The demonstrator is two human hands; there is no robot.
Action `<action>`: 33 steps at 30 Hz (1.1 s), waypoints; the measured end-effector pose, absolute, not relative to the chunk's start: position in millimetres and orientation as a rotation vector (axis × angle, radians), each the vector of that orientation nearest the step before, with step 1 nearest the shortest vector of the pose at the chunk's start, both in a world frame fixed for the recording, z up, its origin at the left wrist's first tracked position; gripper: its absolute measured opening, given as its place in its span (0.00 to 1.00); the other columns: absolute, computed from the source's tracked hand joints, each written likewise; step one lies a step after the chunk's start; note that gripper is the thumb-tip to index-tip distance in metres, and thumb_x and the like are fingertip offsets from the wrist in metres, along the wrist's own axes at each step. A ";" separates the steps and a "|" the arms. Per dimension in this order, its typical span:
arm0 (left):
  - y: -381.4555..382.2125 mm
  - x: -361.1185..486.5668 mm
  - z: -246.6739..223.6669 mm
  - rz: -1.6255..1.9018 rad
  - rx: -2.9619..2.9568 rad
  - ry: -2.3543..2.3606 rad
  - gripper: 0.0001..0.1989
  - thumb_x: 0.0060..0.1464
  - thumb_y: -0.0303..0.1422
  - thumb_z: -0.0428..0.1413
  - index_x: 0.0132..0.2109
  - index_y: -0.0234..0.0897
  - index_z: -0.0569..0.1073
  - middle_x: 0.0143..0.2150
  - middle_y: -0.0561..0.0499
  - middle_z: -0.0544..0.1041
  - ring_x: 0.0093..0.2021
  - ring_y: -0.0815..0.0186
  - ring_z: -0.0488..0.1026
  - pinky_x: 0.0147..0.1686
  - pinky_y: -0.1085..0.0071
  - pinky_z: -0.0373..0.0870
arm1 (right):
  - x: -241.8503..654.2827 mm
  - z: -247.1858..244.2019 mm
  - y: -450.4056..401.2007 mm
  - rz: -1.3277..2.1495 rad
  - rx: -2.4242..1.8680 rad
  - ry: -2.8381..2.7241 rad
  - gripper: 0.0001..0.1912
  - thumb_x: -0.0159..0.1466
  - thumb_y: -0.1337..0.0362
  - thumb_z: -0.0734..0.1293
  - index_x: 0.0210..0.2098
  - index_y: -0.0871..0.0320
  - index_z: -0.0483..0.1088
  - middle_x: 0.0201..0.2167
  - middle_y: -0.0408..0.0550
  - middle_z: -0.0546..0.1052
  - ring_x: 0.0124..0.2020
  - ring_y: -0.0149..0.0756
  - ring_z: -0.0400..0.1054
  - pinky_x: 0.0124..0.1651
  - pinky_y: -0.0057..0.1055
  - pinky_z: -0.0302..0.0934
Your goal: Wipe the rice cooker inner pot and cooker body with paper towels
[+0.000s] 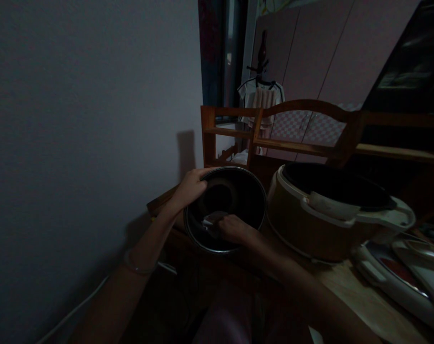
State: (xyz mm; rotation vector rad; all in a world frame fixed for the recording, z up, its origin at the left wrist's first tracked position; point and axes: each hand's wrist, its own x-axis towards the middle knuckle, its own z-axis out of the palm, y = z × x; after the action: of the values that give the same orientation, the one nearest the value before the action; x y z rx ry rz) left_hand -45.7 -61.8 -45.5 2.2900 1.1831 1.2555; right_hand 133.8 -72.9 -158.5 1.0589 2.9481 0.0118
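A dark rice-cooker inner pot (251, 198) is tilted so its round mouth faces me. My left hand (191, 188) grips its upper-left rim, the thumb bent over the edge and the other fingers hidden behind the wall. Inside the pot, low down, my right hand (233, 228) is closed around a pale cloth-like piece (211, 220); dim light and blur hide its exact kind. To the right of the pot stands a rice-cooker body (296, 217) with a dark open top and a pale rim.
A detached cooker lid (374, 277) lies on the wooden tabletop (349, 291) at the right. Behind stands a wooden shelf rail (303, 107). A bare wall (95, 119) fills the left, with a white cable (81, 306) along it. Clothes (262, 98) hang farther back.
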 end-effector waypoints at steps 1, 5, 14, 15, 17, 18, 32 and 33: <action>-61.8 -45.7 -45.6 1.257 2.291 1.180 0.38 0.42 0.19 0.46 0.61 0.43 0.73 0.55 0.53 0.79 0.56 0.62 0.75 0.60 0.62 0.68 | 134.9 -157.7 -73.4 0.010 1.071 2.936 0.14 0.67 0.70 0.61 0.44 0.60 0.79 0.39 0.54 0.82 0.40 0.39 0.77 0.45 0.29 0.67; -61.4 -46.2 -46.3 1.263 2.281 1.170 0.37 0.42 0.19 0.46 0.60 0.43 0.73 0.55 0.53 0.78 0.56 0.62 0.75 0.60 0.61 0.69 | 141.9 -154.2 -76.4 -0.004 1.106 2.892 0.13 0.67 0.68 0.62 0.43 0.58 0.78 0.39 0.53 0.82 0.40 0.37 0.77 0.43 0.27 0.66; -62.8 -41.0 -44.5 1.270 2.284 1.161 0.35 0.43 0.20 0.47 0.58 0.42 0.75 0.55 0.54 0.79 0.56 0.62 0.75 0.61 0.64 0.68 | 160.6 -154.6 -71.7 0.027 1.200 2.773 0.12 0.67 0.69 0.61 0.43 0.59 0.77 0.41 0.54 0.82 0.42 0.39 0.78 0.40 0.28 0.65; -62.4 -40.8 -44.4 1.270 2.288 1.153 0.35 0.43 0.20 0.47 0.58 0.41 0.75 0.55 0.54 0.79 0.56 0.62 0.75 0.60 0.64 0.68 | 162.0 -154.7 -70.8 0.035 1.212 2.761 0.12 0.67 0.69 0.61 0.43 0.59 0.77 0.41 0.54 0.82 0.42 0.40 0.78 0.40 0.28 0.65; -61.2 -41.0 -44.1 1.262 2.302 1.147 0.35 0.43 0.20 0.46 0.58 0.41 0.75 0.55 0.54 0.79 0.56 0.62 0.75 0.60 0.64 0.68 | 164.5 -154.5 -69.6 0.055 1.239 2.742 0.12 0.67 0.69 0.61 0.43 0.59 0.77 0.42 0.55 0.81 0.41 0.41 0.78 0.40 0.29 0.66; -60.5 -41.4 -44.1 1.260 2.307 1.149 0.35 0.43 0.20 0.46 0.59 0.41 0.75 0.55 0.54 0.79 0.56 0.61 0.75 0.60 0.64 0.68 | 165.7 -154.2 -69.3 0.067 1.254 2.733 0.12 0.67 0.69 0.62 0.43 0.59 0.77 0.42 0.55 0.81 0.41 0.41 0.78 0.41 0.30 0.66; -60.1 -40.1 -41.7 1.245 2.335 1.159 0.35 0.43 0.20 0.46 0.58 0.40 0.76 0.55 0.54 0.79 0.56 0.61 0.75 0.61 0.63 0.68 | 184.0 -171.1 -63.1 0.220 1.446 2.720 0.16 0.68 0.73 0.58 0.49 0.64 0.74 0.44 0.62 0.78 0.48 0.46 0.72 0.50 0.38 0.63; -60.1 -40.2 -41.5 1.245 2.339 1.163 0.35 0.43 0.20 0.46 0.58 0.40 0.76 0.55 0.54 0.79 0.56 0.62 0.75 0.61 0.64 0.68 | 185.2 -172.0 -64.5 0.228 1.448 2.732 0.17 0.68 0.73 0.57 0.50 0.64 0.74 0.45 0.62 0.77 0.48 0.46 0.71 0.51 0.38 0.63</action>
State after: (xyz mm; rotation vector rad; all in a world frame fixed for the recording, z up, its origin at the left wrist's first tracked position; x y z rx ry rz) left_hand -40.2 -60.1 -41.5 2.3393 1.1632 1.2452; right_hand 185.2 -64.5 -172.0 1.4479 2.7323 0.2278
